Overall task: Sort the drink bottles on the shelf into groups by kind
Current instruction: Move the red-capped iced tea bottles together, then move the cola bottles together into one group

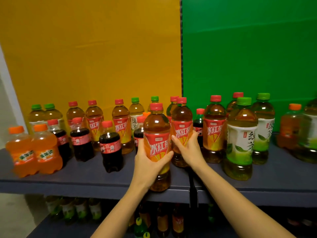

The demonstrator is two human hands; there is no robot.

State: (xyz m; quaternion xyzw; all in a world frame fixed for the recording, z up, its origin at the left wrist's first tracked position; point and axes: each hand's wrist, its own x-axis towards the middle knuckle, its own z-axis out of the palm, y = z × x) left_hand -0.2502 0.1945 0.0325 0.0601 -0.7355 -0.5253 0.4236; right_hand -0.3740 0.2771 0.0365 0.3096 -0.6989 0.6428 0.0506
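Observation:
My left hand [148, 161] grips a red-capped iced black tea bottle [157, 129] at the shelf's front edge, upright. My right hand [187, 148] wraps a second iced black tea bottle [181, 117] just behind and to the right. More iced tea bottles [121, 124] stand behind. Two small orange soda bottles [34, 152] sit at the far left, small cola bottles [110, 145] beside them. Green tea bottles [240, 138] with green caps stand to the right and at the back left.
The dark grey shelf [96, 179] has a bare strip along its front. A black upright post [193, 189] crosses the shelf edge between my arms. A lower shelf [42, 229] holds more bottles. Yellow and green panels back the shelf.

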